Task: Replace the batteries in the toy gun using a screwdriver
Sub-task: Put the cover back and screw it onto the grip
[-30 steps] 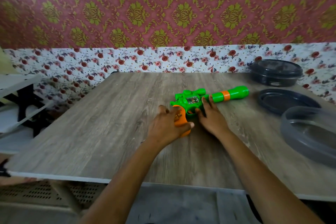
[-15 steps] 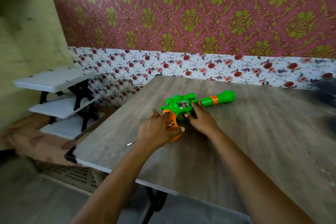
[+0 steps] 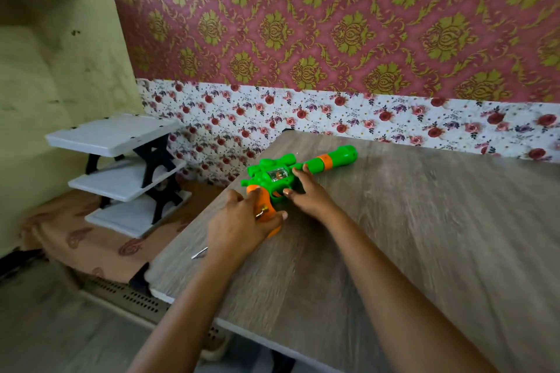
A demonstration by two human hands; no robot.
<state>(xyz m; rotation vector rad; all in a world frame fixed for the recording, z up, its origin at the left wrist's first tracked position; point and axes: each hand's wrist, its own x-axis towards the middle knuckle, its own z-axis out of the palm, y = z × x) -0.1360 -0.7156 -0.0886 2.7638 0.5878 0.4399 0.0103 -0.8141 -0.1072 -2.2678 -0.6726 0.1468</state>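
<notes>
By the desk's (image 3: 424, 236) left edge lies what looks like the screwdriver (image 3: 199, 253), just beside the left hand (image 3: 242, 221), curled round the toy gun's (image 3: 272, 174) orange grip — the right hand (image 3: 306, 194) presses flat-fingered on its body; pin it firmly when unscrewing.

light: soft, even | blur: motion-smeared edges | distortion: wide-angle bowing
</notes>
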